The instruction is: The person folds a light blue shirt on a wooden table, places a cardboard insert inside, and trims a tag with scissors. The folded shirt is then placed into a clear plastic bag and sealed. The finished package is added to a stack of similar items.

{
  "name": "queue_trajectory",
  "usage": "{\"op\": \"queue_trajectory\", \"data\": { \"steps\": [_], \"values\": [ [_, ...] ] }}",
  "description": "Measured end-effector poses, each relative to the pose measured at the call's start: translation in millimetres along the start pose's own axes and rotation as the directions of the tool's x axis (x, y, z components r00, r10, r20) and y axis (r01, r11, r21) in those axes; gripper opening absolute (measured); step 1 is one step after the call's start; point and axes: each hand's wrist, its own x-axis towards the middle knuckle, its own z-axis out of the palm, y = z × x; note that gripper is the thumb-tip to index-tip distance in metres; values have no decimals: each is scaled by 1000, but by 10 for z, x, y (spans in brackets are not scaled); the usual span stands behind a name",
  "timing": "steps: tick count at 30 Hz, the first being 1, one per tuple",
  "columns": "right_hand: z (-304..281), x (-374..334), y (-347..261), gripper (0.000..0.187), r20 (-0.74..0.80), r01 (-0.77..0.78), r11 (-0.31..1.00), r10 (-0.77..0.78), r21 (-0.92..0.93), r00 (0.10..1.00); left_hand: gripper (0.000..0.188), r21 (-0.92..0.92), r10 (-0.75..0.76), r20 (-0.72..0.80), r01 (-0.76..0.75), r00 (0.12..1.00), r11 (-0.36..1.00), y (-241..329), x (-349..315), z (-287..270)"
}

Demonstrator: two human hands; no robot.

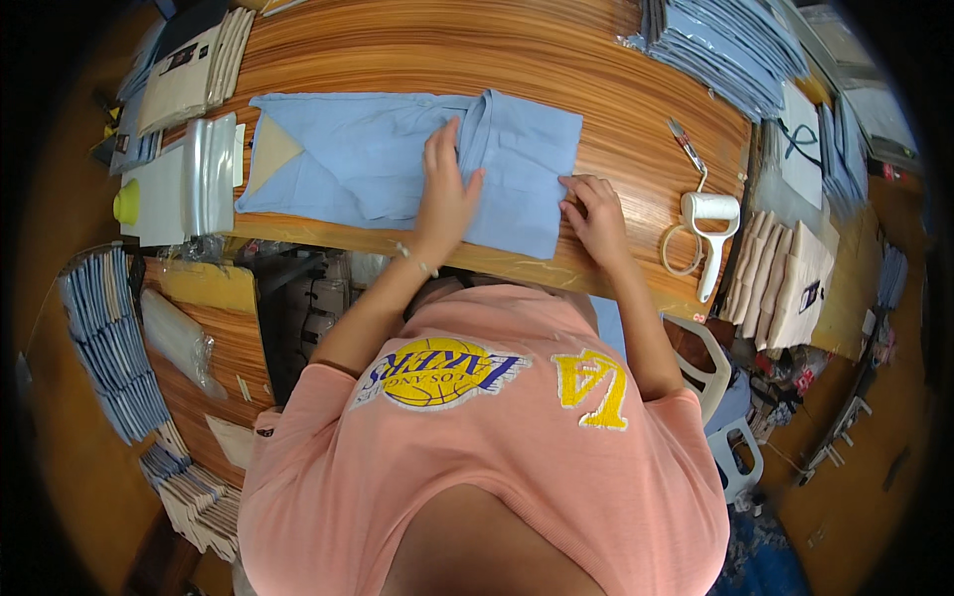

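A folded light blue cloth garment (368, 164) lies flat across the wooden table in front of me, a beige triangular patch showing at its left end. Its right part (532, 169) is folded over, and a raised ridge of cloth runs along the fold. My left hand (447, 194) rests on the garment just left of this ridge, fingers stretched and thumb apart. At the garment's right edge is my right hand (596, 211), bent, its fingertips touching the cloth and its thumb held apart from the forefinger.
Right of my hands lie a white lint roller (711, 223), a tape ring (682, 250) and a small cutter (686, 146). Stacks of bagged blue garments (720, 55) and beige garments (780, 278) stand at the right. Clear plastic bags (209, 174) and beige packs (189, 74) lie left.
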Motion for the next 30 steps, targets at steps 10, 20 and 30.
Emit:
{"op": "queue_trajectory", "data": {
  "steps": [10, 20, 30],
  "values": [
    [-310, 422, 337, 51, 172, 463, 812, -430, -354, 886, 101, 326, 213, 517, -421, 829, 846, -155, -817, 387],
    [-176, 1396, 316, 62, 627, 931, 310, -691, -193, 360, 82, 463, 124, 390, -311, 912, 830, -72, -810, 584],
    [-702, 1146, -656, 46, 980, 691, 711, -9, -135, 200, 50, -377, -19, 538, 261, 843, 889, 163, -1088, -150]
  ]
}}
